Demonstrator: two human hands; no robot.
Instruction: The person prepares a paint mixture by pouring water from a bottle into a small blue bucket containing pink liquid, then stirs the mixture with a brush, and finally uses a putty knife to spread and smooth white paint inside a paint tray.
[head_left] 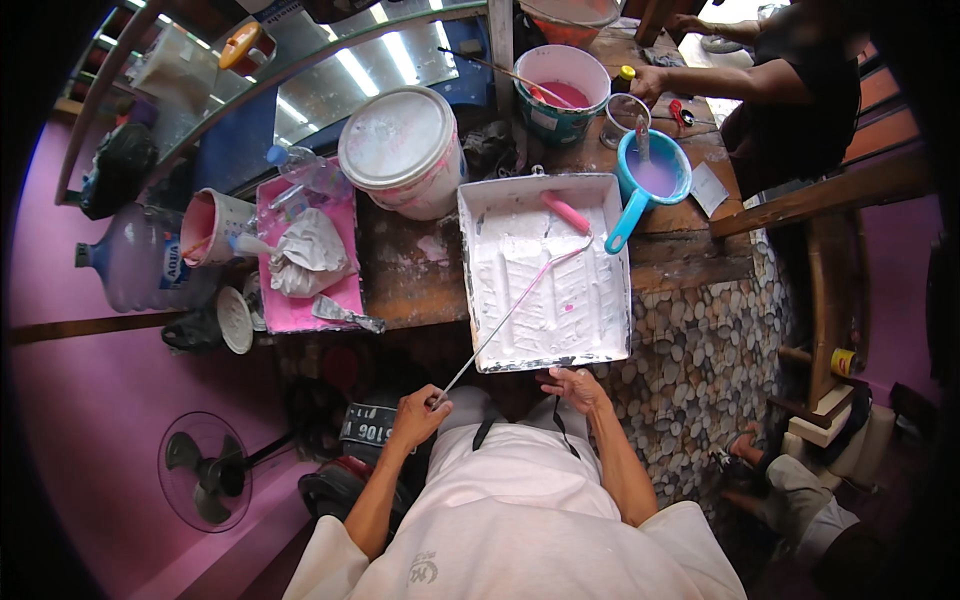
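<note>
And here's the left hand (425, 408), fingers wrapped shut around the handle end of the roller (567, 213), whose thin rod slants up across the tray (471, 255) to the pink head, lying inside toward the far right. The right hand (573, 390) is loosely half open at the near rim, nothing seen in it; whether it touches, there's no telling. The near end seems to jut past the bench (420, 285), so a steadying palm there would pay off, without leaning on it. With such a long rod, light pressure and a straight pull over the ridges should load the nap evenly. Watch that far right corner, though: the blue mug (627, 222) crowds the rim, and a wide swing could catch its handle!
</note>
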